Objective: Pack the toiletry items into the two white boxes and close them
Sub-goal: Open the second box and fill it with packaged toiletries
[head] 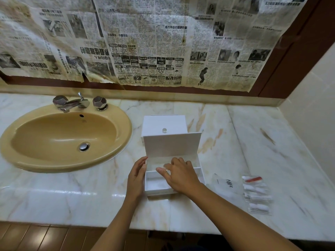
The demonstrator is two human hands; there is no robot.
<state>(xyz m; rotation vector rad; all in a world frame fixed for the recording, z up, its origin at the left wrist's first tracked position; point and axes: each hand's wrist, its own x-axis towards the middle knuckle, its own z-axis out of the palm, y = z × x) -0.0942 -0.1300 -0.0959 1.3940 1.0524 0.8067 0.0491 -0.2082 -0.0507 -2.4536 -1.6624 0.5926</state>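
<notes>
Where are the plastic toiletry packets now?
The toiletry packets lie on the marble counter, right of the open white box, beyond the right hand.

Open white box [172,160] lid upright, closed box [164,124] behind, sachets [257,194] right, perhaps swabs

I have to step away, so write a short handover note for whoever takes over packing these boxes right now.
Left hand: open, flat against the left side of the near open white box. Right hand: fingers spread over its compartments; no grip on anything visible.
Second white box with a clear knob: behind it, closed.
Clear plastic toiletry packets and a white printed sachet: on the marble counter, right of the box.
Done: near box opened; front compartment looks empty.
Left: pack the items, close the boxes.
</notes>
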